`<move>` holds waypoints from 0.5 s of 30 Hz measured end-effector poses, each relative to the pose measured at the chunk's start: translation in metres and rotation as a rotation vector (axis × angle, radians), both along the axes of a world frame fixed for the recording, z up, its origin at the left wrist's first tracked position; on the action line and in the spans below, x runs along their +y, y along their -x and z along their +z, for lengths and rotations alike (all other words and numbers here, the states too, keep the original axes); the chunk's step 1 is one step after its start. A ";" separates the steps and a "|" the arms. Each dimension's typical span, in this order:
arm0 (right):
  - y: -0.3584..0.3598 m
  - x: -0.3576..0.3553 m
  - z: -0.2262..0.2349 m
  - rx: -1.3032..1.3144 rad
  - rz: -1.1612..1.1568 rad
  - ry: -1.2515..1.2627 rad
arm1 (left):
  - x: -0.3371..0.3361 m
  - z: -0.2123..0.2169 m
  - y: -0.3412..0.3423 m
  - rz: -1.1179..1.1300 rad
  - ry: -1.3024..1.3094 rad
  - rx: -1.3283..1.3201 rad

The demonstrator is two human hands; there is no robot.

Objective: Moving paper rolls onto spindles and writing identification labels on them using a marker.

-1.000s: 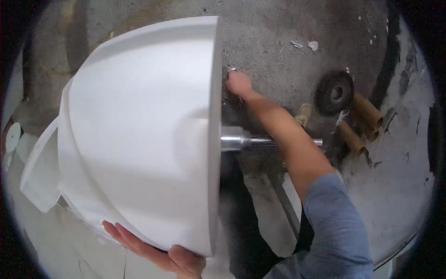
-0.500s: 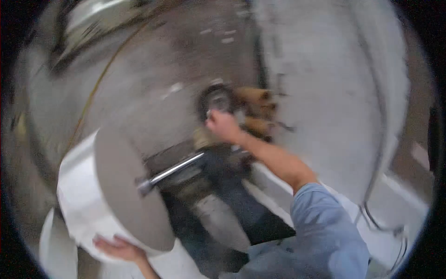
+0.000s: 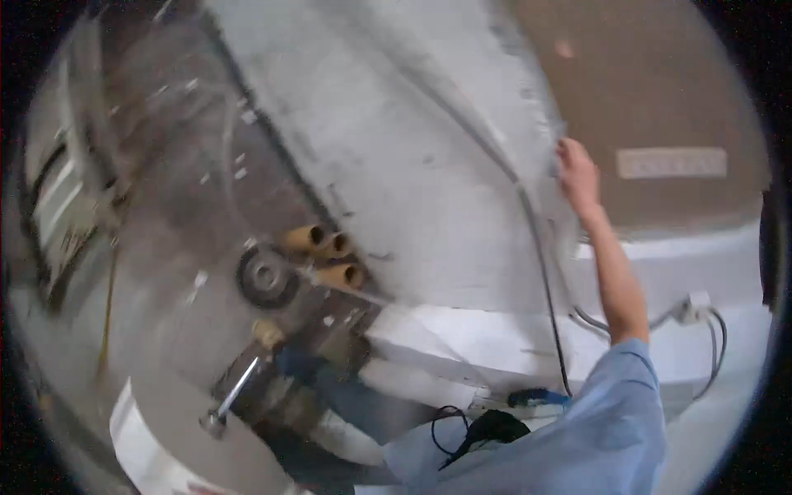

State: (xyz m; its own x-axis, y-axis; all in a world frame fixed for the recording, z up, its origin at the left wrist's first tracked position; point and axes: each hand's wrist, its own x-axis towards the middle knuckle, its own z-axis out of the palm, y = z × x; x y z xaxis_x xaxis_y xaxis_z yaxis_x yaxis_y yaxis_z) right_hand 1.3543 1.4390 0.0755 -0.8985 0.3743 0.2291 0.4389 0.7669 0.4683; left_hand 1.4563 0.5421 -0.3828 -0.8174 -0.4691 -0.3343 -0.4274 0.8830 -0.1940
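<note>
My right arm, in a light blue sleeve, reaches up and to the right. At its end my right hand [image 3: 580,177] has its fingers curled together beside the border between a pale grey wall panel [image 3: 396,165] and a brown surface [image 3: 660,91]. Whatever sits in those fingers, if anything, is too blurred to name. At the lower left stands a large white roll [image 3: 153,450], cut off by the frame edge. A shiny metal rod [image 3: 239,388] with a knob-like end juts from its flat side. Only a small reddish patch by the roll hints at my left hand; its fingers are hidden.
Brown cardboard tubes [image 3: 338,275] lie on the stained floor next to a dark wheel-like ring [image 3: 266,276]. A dark cable [image 3: 536,239] runs down the pale panel. Grey piping [image 3: 693,309] follows a white ledge at right. A yellow hose [image 3: 107,313] lies at far left.
The view has swung to the right. My right hand has gone from near the dark ring to the upper right by the brown surface. The white roll and left hand have slid toward the lower edge.
</note>
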 end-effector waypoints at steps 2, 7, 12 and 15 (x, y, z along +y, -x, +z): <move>-0.022 0.044 0.012 0.003 -0.044 0.156 | 0.004 0.007 -0.004 -0.337 -0.117 0.577; -0.053 0.134 0.004 0.021 -0.257 0.404 | 0.011 0.026 -0.001 -0.139 0.029 0.330; -0.034 0.105 -0.006 -0.017 0.043 -0.018 | 0.030 0.042 0.017 0.011 -0.011 0.400; -0.010 0.003 -0.067 0.091 0.138 0.384 | 0.035 0.051 0.022 0.068 -0.027 0.342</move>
State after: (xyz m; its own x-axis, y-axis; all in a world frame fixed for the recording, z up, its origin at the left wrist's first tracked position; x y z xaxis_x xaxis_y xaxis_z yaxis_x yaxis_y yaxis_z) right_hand 1.3642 1.4419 0.0084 -0.9286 0.3260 0.1770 0.3466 0.9326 0.1007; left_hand 1.4346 0.5771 -0.3322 -0.8515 -0.5210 -0.0595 -0.5216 0.8532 -0.0061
